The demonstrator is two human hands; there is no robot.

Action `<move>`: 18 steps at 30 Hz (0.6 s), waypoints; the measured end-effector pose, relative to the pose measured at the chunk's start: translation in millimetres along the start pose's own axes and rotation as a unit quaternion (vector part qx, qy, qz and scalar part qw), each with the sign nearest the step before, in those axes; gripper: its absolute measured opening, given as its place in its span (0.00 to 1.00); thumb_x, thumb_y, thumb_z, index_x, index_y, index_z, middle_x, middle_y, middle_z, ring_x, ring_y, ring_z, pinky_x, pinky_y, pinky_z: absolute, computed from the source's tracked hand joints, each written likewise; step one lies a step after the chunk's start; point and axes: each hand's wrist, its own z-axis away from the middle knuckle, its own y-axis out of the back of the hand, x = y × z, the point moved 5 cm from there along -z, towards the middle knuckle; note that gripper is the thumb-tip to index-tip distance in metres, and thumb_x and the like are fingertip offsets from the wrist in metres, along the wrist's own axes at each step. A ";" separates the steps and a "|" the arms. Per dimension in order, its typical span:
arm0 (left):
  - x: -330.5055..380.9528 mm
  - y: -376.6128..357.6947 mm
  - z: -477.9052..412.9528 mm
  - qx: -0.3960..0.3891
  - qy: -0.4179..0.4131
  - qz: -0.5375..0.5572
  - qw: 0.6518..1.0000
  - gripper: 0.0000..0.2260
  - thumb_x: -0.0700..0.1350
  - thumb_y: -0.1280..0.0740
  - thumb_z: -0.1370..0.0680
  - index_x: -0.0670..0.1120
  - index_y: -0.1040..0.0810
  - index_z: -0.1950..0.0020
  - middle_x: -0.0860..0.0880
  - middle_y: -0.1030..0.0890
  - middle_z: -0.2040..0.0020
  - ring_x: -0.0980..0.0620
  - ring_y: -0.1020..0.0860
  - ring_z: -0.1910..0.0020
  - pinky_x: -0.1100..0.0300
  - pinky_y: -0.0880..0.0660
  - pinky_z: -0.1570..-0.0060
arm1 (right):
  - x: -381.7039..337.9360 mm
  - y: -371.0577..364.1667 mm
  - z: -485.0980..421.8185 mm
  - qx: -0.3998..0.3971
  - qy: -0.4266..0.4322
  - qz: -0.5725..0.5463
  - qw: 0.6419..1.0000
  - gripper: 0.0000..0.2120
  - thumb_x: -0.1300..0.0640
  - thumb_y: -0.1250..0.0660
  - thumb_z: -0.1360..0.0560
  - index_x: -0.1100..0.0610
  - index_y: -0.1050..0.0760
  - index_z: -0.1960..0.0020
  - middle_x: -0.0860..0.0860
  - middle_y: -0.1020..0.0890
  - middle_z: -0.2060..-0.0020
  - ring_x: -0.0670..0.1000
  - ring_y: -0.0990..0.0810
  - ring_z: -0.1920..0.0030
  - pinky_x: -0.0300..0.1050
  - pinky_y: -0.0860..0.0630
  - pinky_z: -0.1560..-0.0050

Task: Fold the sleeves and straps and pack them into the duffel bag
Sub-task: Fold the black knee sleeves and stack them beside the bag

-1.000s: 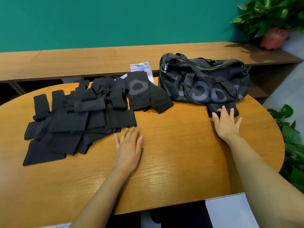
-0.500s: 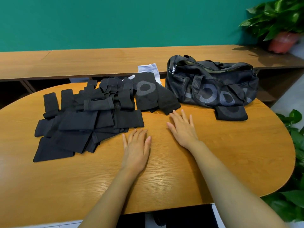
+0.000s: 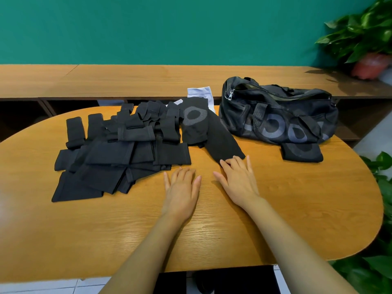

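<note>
Right grip [image 3: 237, 179] lies released, fingertips touching the near end of a black sleeve [image 3: 220, 141] at frame centre; left grip [image 3: 182, 187] rests flat on the table [image 3: 297, 209]. Likely step: taking up this sleeve. Next it wants pinching, folding, then packing into the duffel bag [image 3: 275, 115], upper right.

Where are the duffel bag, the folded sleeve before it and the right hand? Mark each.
duffel bag [image 3: 275, 115], head view, front side panel.
folded sleeve [image 3: 301, 152], head view, middle of top face.
right hand [image 3: 238, 180], head view, back of hand.
</note>
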 end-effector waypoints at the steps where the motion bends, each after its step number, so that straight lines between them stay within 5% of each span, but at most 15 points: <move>1: 0.5 0.7 0.2 0.001 -0.001 0.000 1.000 0.30 0.60 0.59 0.20 0.50 0.32 0.27 0.53 0.31 0.28 0.54 0.42 0.25 0.46 0.60 0.24 | -2.5 1.5 10.3 0.008 0.010 -0.003 1.000 0.37 0.33 0.63 0.22 0.51 0.33 0.26 0.48 0.27 0.33 0.50 0.37 0.27 0.55 0.62 0.24; 7: 4.9 6.5 3.8 0.027 -0.029 0.015 0.999 0.25 0.57 0.55 0.18 0.50 0.29 0.29 0.54 0.27 0.32 0.56 0.37 0.28 0.46 0.59 0.23 | -21.9 14.2 61.4 0.034 0.080 -0.030 0.996 0.38 0.33 0.65 0.21 0.48 0.23 0.34 0.42 0.22 0.45 0.43 0.24 0.40 0.59 0.53 0.24; 11: 9.8 8.5 9.1 0.047 -0.083 0.023 0.995 0.27 0.59 0.57 0.19 0.51 0.26 0.32 0.55 0.24 0.36 0.58 0.32 0.32 0.45 0.55 0.23 | -22.0 19.5 77.6 0.036 0.126 -0.117 0.984 0.29 0.37 0.57 0.19 0.46 0.22 0.36 0.40 0.22 0.44 0.40 0.26 0.41 0.50 0.44 0.27; 14: 14.1 8.5 13.3 0.032 -0.133 0.018 0.990 0.26 0.60 0.55 0.19 0.52 0.25 0.32 0.56 0.25 0.33 0.59 0.33 0.30 0.47 0.54 0.23 | -8.3 20.1 84.9 0.095 0.094 -0.136 0.982 0.22 0.42 0.51 0.18 0.47 0.22 0.37 0.42 0.23 0.40 0.42 0.28 0.38 0.44 0.40 0.32; 18: 23.7 2.2 21.2 -0.066 -0.203 -0.013 0.977 0.27 0.67 0.45 0.23 0.56 0.28 0.29 0.58 0.30 0.28 0.62 0.39 0.27 0.55 0.57 0.23 | 6.6 10.1 89.2 0.088 0.036 -0.141 0.985 0.26 0.41 0.54 0.19 0.49 0.24 0.33 0.45 0.25 0.33 0.44 0.34 0.29 0.44 0.48 0.26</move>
